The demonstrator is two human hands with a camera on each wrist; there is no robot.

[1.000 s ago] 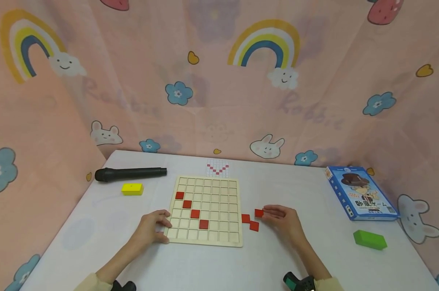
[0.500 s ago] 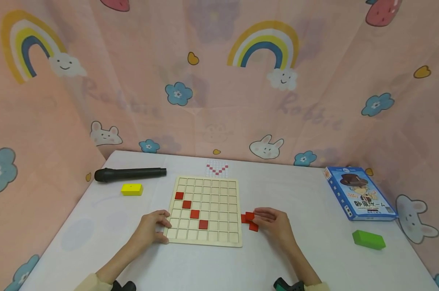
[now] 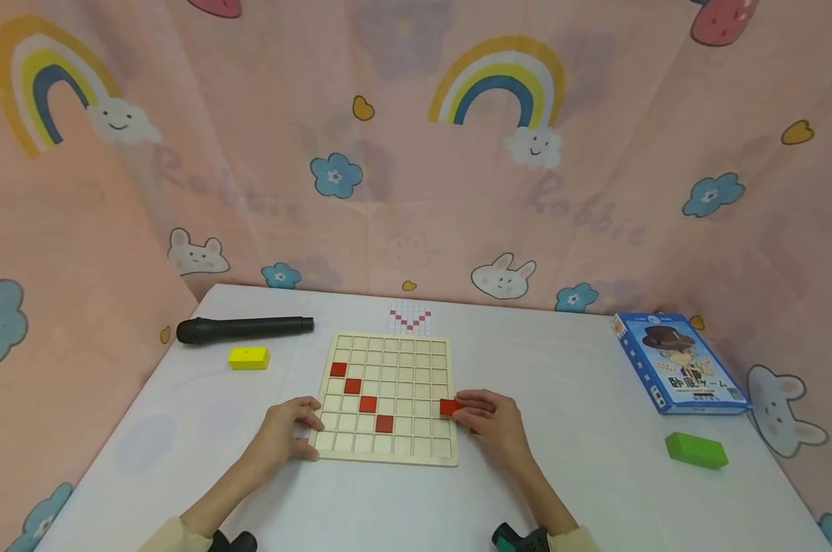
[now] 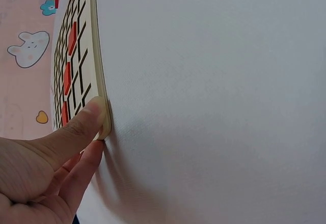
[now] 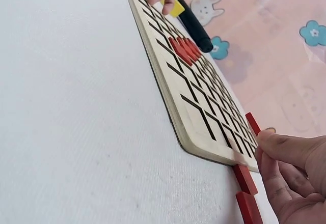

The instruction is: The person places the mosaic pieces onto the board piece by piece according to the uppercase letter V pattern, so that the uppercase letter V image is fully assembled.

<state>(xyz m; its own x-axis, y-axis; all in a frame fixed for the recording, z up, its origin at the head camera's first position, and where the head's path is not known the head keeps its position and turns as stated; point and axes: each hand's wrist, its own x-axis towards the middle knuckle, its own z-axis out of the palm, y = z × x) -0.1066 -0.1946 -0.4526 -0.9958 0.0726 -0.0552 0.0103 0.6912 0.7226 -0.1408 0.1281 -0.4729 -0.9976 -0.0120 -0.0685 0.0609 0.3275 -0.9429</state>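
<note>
A pale wooden grid board [image 3: 422, 447] lies flat on the white table, with several red square tiles [image 3: 368, 404] set in a diagonal from its left side toward the near middle. My left hand [image 3: 287, 431] holds the board's near-left corner; the left wrist view shows the thumb [image 4: 84, 119] on top and fingers against the edge. Between thumb and fingertips, my right hand [image 3: 494, 425] pinches a red tile [image 3: 447, 407] over the board's right edge, tilted up in the right wrist view. Two loose red tiles [image 5: 245, 179] lie beside that edge, mostly hidden by the right hand in the head view.
Behind the board lies a small grid card [image 3: 410, 318] with a red V pattern. A black microphone [image 3: 246, 330] and yellow block [image 3: 248, 358] are at the back left. On the right are a blue game box [image 3: 685, 364] and a green block [image 3: 696, 450].
The right hand has carried a red tile leftward, from the loose tiles right of the board to above the board's right edge. The left hand stays at the corner.
</note>
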